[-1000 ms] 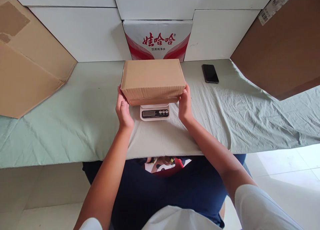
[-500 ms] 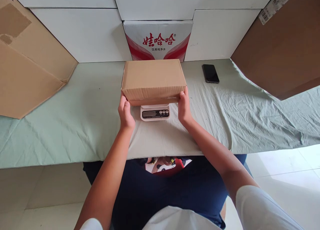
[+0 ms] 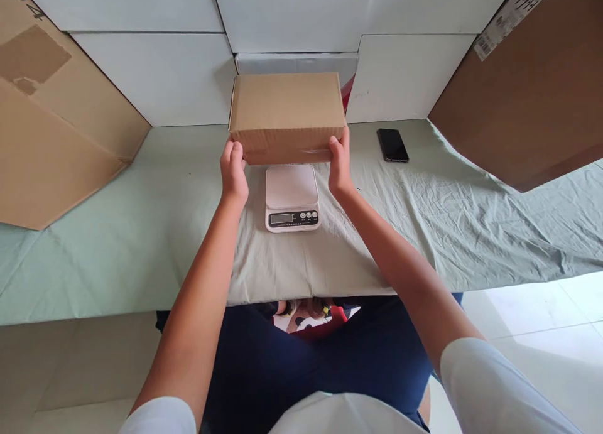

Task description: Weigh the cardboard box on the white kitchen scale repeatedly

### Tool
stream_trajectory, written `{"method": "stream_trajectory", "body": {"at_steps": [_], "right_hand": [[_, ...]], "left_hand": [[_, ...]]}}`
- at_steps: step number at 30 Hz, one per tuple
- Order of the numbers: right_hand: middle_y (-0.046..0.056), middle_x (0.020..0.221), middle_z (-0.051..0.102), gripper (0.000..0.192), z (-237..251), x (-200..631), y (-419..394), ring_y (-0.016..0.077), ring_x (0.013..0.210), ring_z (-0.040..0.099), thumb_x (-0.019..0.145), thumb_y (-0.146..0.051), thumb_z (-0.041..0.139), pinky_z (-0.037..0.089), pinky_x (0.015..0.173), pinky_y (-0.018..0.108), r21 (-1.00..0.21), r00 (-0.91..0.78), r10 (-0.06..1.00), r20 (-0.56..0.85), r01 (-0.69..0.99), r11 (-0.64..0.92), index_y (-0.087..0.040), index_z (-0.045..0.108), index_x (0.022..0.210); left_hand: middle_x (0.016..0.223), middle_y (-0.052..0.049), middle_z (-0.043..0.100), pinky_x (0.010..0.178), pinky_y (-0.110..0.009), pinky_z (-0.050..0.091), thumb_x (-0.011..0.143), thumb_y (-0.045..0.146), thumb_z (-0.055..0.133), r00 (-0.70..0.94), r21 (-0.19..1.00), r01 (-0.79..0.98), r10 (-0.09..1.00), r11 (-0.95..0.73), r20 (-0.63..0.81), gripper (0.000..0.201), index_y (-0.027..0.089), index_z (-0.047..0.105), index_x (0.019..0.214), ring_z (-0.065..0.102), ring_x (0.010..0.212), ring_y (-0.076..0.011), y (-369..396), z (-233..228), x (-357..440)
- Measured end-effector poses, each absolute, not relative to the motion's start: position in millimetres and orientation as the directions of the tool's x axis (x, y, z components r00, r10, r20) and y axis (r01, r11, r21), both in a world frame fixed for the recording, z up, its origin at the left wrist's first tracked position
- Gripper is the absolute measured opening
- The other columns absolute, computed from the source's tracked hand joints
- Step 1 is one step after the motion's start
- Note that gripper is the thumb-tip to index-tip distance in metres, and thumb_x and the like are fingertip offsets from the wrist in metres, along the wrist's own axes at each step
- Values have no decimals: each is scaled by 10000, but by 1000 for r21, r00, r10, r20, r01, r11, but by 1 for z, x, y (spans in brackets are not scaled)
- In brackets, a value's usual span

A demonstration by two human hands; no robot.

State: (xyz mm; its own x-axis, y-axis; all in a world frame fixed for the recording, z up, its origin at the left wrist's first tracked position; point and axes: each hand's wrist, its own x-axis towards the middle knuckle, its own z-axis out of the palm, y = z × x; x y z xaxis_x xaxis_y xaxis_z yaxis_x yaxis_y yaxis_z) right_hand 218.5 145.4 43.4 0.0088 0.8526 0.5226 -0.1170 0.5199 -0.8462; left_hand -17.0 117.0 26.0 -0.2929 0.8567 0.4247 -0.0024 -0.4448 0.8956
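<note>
A closed brown cardboard box is held up between both hands, just beyond a white digital kitchen scale. My left hand grips its near left corner, thumb on the front face. At the near right corner, my right hand grips it the same way; the other fingers of both hands are partly hidden by the box. The scale lies on the cloth with its display and buttons facing me, and its weighing plate shows bare below the box.
A black phone lies on the green cloth to the right. Large cardboard cartons stand at the left and right. White panels and a mostly hidden white-and-red carton line the back.
Both hands have moved the box away from me and up off the scale, so the weighing plate now shows. The box now covers most of the red-and-white carton. The view has shifted slightly.
</note>
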Motion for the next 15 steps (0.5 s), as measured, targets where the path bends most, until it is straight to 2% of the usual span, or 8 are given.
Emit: {"method": "stream_trajectory", "body": {"at_steps": [3,7,11,15], "right_hand": [[-34,1564,495,713,39,207,181,264,1540,379,863,-749,440,274,1336,537,-850,8,855,519,-103,517,-393,406,1479],[1,1552,523,774,18,197,209,257,1489,442,807,-764,489,316,1325,508,-885,33,894,447,-128,447,-336,443,1450],[22,1539,532,780,1,196,218,252,1478,447,777,-754,526,314,1323,488,-893,49,903,427,-133,429,-305,478,1412],[34,1543,526,777,-4,199,217,254,1480,446,787,-758,508,326,1309,497,-897,65,906,419,-123,424,-301,474,1414]], "left_hand": [[1350,-118,660,1221,-435,409,789,822,571,-343,903,-37,855,-427,390,691,221,643,1124,533,1428,-302,146,18,-21],[1387,-125,647,1235,-445,387,717,868,596,-395,942,-48,873,-331,286,726,217,635,1037,505,1447,-303,168,-1,-25],[1445,-132,617,1245,-436,370,710,867,597,-400,958,-65,887,-278,230,733,210,620,1034,477,1476,-297,171,-15,-26],[1470,-126,609,1232,-409,382,734,840,600,-354,956,-85,905,-282,235,719,219,627,1095,488,1477,-279,171,-23,-25]]}}
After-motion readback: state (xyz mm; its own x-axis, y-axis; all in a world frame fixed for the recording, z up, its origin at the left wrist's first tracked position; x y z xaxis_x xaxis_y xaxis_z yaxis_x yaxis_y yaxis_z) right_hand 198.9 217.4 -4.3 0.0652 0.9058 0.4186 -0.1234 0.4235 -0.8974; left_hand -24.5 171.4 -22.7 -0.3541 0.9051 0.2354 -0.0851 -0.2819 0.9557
